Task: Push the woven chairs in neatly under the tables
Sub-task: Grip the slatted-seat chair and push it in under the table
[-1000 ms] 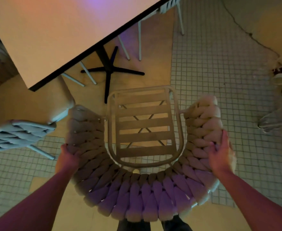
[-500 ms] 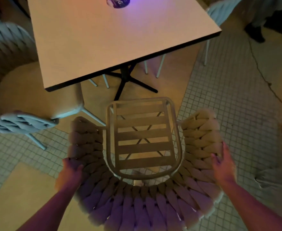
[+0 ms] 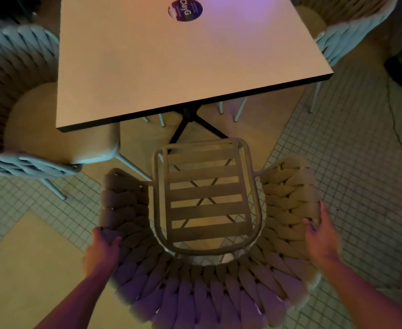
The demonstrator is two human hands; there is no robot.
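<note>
A woven chair [image 3: 204, 293] with a thick braided backrest and a slatted seat [image 3: 207, 195] stands just in front of me, facing a square pale table [image 3: 171, 62]. The seat's front edge sits a little short of the table's near edge, beside the black cross base [image 3: 190, 122]. My left hand [image 3: 102, 248] grips the backrest's left side. My right hand [image 3: 321, 233] holds the backrest's right side with fingers laid over the braid.
A second woven chair [image 3: 17, 91] with a round cushion is tucked at the table's left side, its leg near my chair's left arm. Another chair [image 3: 347, 36] stands at the far right corner. A person's dark shoe [image 3: 399, 72] is at the right. A round sticker [image 3: 185, 9] lies on the tabletop.
The view has tilted up and the table now fills more of the frame. The chair has moved closer to the table's near edge, with both hands still on its backrest.
</note>
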